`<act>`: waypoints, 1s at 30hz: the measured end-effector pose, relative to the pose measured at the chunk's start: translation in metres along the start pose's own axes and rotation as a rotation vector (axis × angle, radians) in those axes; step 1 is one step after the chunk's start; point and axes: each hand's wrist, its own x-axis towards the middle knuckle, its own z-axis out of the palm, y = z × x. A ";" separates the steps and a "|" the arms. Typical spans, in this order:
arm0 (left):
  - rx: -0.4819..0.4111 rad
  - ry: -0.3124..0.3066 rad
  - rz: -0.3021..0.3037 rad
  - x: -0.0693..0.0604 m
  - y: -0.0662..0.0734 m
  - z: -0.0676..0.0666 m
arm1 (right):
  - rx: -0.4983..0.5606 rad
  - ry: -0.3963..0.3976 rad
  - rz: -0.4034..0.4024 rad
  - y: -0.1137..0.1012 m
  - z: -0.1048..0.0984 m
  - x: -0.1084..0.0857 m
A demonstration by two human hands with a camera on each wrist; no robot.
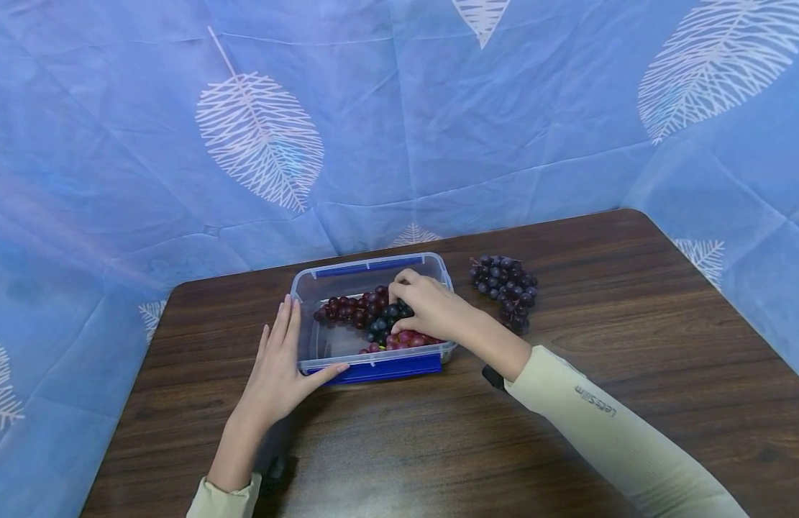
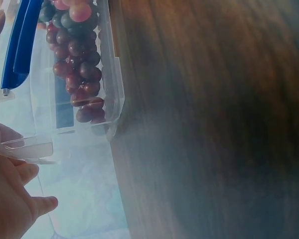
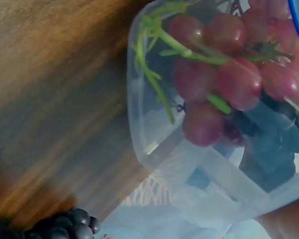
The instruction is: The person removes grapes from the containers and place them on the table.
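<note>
Three grape bunches (image 1: 349, 311) sit in the box (image 1: 386, 369), right hand (image 1: 431, 306) gripping the black grapes (image 1: 382, 326), left hand (image 1: 277, 374) straight-fingered alongside, purple grapes (image 1: 505, 280) still outside.

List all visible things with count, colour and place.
Box: one, clear and blue, on table.
Left grapes: one bunch, dark red, in box.
Middle grapes: one bunch, black, in box.
Front grapes: one bunch, pink, in box.
Outer grapes: one bunch, purple, beside box.
Table: one, brown, under box.
Backdrop: one, patterned blue, behind table.
Sleeves: two, cream, lower foreground.
Wrist devices: two, black, near sleeves.
Left grip: one, bare, at box.
Right grip: one, bare, on middle grapes.
</note>
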 end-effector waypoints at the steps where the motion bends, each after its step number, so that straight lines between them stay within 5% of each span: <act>1: 0.000 0.002 0.002 0.000 0.000 0.000 | 0.003 0.007 -0.008 -0.001 -0.001 0.000; 15: 0.002 0.009 0.005 -0.001 0.001 0.000 | -0.138 0.024 -0.062 -0.013 -0.019 -0.003; 30: 0.001 0.002 -0.001 -0.001 0.001 0.000 | -0.159 0.098 -0.102 -0.018 -0.032 -0.007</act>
